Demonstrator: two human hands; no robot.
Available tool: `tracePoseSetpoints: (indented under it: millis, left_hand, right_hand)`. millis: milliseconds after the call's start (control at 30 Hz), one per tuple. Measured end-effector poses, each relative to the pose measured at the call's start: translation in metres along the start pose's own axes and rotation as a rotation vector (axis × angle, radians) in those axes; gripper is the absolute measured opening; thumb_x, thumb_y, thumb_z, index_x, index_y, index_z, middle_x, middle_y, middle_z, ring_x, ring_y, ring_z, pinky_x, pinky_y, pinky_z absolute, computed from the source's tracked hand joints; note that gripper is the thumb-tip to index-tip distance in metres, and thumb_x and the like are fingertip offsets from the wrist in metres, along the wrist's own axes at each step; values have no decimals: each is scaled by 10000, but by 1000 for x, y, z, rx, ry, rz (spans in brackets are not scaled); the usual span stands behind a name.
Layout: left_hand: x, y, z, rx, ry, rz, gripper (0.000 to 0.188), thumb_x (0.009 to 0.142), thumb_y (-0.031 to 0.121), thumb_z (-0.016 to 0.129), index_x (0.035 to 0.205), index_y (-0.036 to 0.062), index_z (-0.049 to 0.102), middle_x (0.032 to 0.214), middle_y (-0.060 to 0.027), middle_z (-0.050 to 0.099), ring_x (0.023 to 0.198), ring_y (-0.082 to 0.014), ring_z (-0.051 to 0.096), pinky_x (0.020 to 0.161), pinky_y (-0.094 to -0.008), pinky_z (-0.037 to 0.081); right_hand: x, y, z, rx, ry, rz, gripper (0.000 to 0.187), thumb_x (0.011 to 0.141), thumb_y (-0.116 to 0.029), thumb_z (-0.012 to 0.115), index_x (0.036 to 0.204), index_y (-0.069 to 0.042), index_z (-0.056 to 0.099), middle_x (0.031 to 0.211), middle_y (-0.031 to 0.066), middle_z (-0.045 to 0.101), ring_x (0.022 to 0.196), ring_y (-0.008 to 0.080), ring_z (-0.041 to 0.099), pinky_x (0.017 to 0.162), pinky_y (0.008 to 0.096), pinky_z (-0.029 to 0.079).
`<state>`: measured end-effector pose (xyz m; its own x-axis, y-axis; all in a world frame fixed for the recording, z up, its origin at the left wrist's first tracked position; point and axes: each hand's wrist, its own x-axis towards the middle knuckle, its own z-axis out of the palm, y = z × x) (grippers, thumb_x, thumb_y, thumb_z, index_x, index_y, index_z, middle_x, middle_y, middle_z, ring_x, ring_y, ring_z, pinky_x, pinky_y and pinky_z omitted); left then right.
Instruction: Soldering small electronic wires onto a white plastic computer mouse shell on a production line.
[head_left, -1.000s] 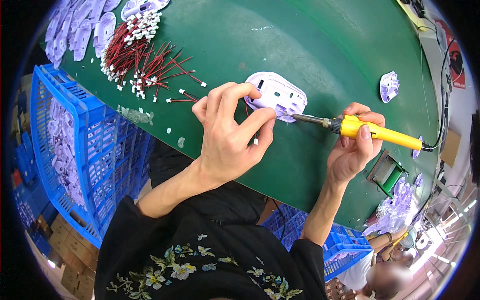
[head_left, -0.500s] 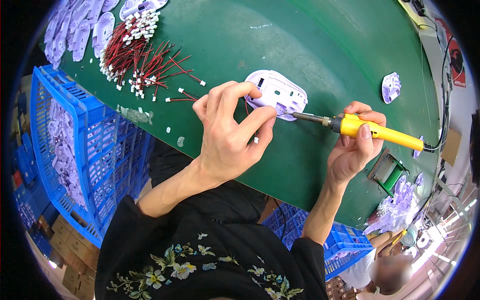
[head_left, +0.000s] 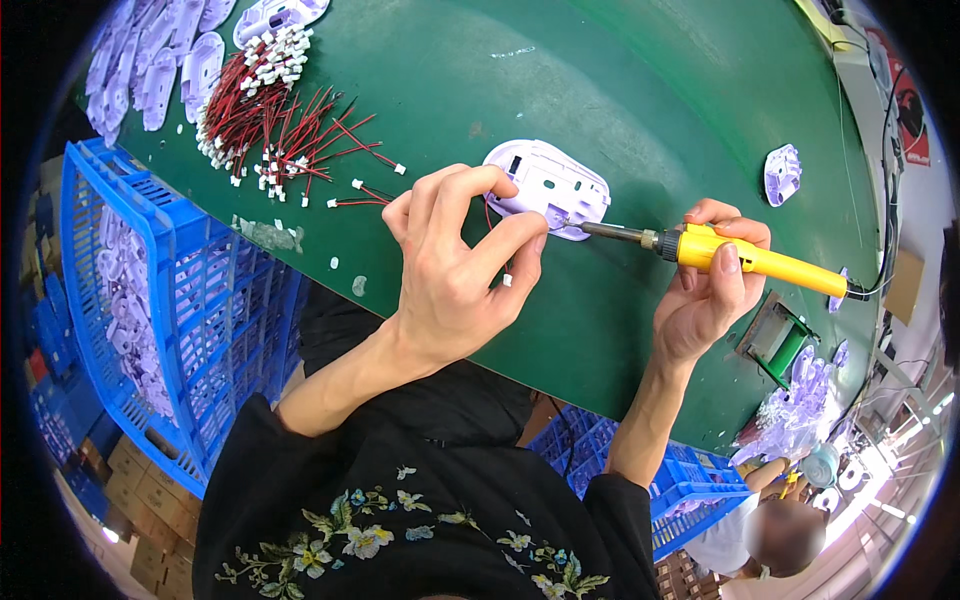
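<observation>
A pale purple plastic shell [head_left: 568, 180] lies on the green table before me, its moulded inner side up. My left hand [head_left: 455, 250] is bent over its left end, with fingertips at the shell. Its closed fingers hold a thin red wire lead [head_left: 488, 218]; a small white connector [head_left: 507, 281] shows below them. The wire's end is hidden by my fingers. My right hand [head_left: 712, 275] grips a yellow soldering iron [head_left: 765, 262] like a pen. The iron points left, its metal tip at the shell's near edge, close to my left fingertips.
Red wire leads [head_left: 255, 110] with white connectors are heaped at the far left, beside more purple shells [head_left: 160, 75]. A green solder spool [head_left: 787, 350] stands at right near bagged parts [head_left: 795, 405]. Blue crates [head_left: 185, 300] flank the table's near edge. A co-worker [head_left: 735, 535] is at lower right.
</observation>
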<state>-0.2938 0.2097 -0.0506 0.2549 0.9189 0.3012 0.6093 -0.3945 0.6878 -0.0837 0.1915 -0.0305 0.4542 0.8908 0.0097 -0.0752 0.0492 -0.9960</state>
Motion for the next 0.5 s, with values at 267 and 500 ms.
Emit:
tracePoseSetpoints:
  millis: [267, 500]
  left_hand:
    - [-1, -1, 3, -25, 25, -7, 223, 659, 89, 770, 858, 157, 696, 1048, -9, 563, 1021, -247, 527, 874, -395, 284]
    - [0, 1, 0, -2, -14, 1, 228, 665, 75, 786, 872, 127, 705, 1070, -61, 579, 1043, -269, 536, 876, -382, 331]
  right_hand:
    - [4, -5, -3, 33, 96, -55, 270, 856, -216, 636, 1003, -25, 514, 950, 205, 608, 613, 84, 482, 487, 142, 368]
    - [6, -5, -7, 39, 103, -63, 273, 857, -216, 639, 1002, -20, 515, 944, 208, 606, 572, 63, 449, 483, 134, 365]
